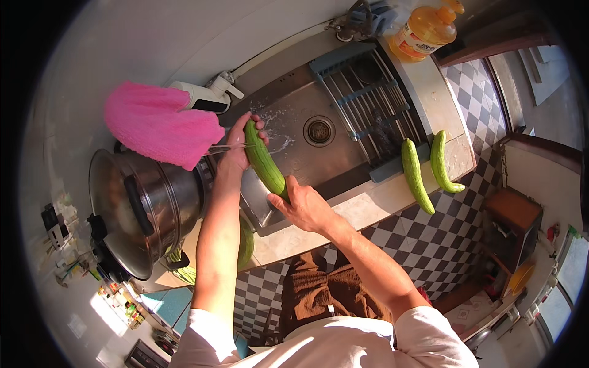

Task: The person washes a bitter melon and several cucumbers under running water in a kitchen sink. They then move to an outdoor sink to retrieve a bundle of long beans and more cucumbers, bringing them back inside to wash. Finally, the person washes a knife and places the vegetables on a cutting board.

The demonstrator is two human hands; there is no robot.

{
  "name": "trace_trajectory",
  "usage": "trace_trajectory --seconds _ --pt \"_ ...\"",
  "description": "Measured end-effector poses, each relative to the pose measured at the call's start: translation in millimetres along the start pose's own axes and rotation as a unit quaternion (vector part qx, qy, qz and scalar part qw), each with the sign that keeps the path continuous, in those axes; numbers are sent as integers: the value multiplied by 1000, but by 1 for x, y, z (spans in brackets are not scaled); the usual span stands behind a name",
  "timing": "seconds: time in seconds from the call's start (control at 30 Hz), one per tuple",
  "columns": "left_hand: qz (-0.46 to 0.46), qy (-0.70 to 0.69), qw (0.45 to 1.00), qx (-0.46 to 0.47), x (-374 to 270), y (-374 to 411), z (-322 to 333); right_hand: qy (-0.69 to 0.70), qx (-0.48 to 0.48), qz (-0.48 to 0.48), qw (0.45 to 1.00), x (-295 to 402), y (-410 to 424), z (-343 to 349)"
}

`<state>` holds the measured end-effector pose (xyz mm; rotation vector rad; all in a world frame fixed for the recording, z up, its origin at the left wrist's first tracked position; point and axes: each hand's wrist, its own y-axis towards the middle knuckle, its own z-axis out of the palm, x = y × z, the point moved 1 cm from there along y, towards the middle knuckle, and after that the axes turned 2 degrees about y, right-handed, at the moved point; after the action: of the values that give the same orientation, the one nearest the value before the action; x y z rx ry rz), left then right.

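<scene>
A long, ribbed green cucumber [267, 168] is held slantwise over the stainless steel sink [294, 101]. My left hand [239, 142] wraps around its far end. My right hand [301, 202] grips its near end. A thin water stream [225, 147] runs from beneath a pink towel [161, 122] onto my left wrist and the cucumber, and drops splash into the basin. The towel hides the spout of the white electric faucet [202, 97]. Two more green cucumbers, a straighter one [415, 175] and a curved one [441, 161], lie on the counter right of the sink.
A slatted drying rack [363, 99] spans the sink's right side, beyond the drain [318, 131]. An orange pump bottle [423, 37] stands at the back right corner. Left of my arm is a large lidded steel pot [147, 198]. A green vegetable [246, 244] lies partly behind my left forearm.
</scene>
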<state>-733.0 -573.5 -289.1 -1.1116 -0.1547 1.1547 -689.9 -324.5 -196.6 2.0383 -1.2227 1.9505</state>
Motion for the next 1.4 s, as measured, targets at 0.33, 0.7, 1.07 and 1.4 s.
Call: trace_trajectory --seconds 0.33,0.7,1.07,1.4 --pt "82 46 994 -63 14 5 21 -28 -63 74 995 -12 7 3" --pt "-55 -18 997 -48 21 36 3 -2 -97 64 993 -19 -8 4" --pt "54 178 976 -115 50 -14 30 572 36 194 796 -11 75 6" --pt "-29 180 977 -109 11 20 -6 343 -11 92 935 6 61 49"
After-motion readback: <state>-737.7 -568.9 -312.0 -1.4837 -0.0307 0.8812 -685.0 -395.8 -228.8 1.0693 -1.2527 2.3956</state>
